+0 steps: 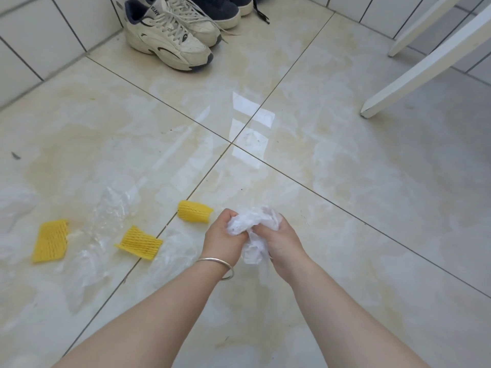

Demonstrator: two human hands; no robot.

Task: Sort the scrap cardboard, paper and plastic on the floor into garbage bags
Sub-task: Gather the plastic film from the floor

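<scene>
Where glossy cream tiles point(345, 160) with thin dark grout lines spread across the whole view: one floor, marbled, reflective, faintly stained yellow. White square wall tiles point(39, 35) along the far-left corner. Two slanted white painted legs of furniture point(414, 73) at upper right, flat-sided, one chipped at its foot.

Four shoes against the wall: one pair of white lace-up sneakers point(170, 41) with navy trim, scuffed, and one pair of dark navy sneakers point(225, 6) with pale soles just behind, partly cut off by the frame.

Several sheets of clear plastic film point(106, 224) lying flat on the floor at left, crinkled, nearly see-through; exact count impossible to tell. Another pale, cloudy piece point(16, 205) at the far-left edge, blurred.

Three yellow foam net sleeves, ribbed mesh texture: one flat rectangle point(50, 244) furthest left, one flattened and tilted point(139, 243) in the middle, one still rounded like a tube point(194, 211) just beside the hands.

One crumpled white plastic bag point(252, 229), thin and wrinkled, held above the floor between both hands. Left hand point(221, 239) curled round its left side; right hand point(281, 240) gripping its right side, fingers closed into the wad, a tail of bag hanging below.

One thin silver bangle point(220, 265) on the left wrist, smooth and round
</scene>
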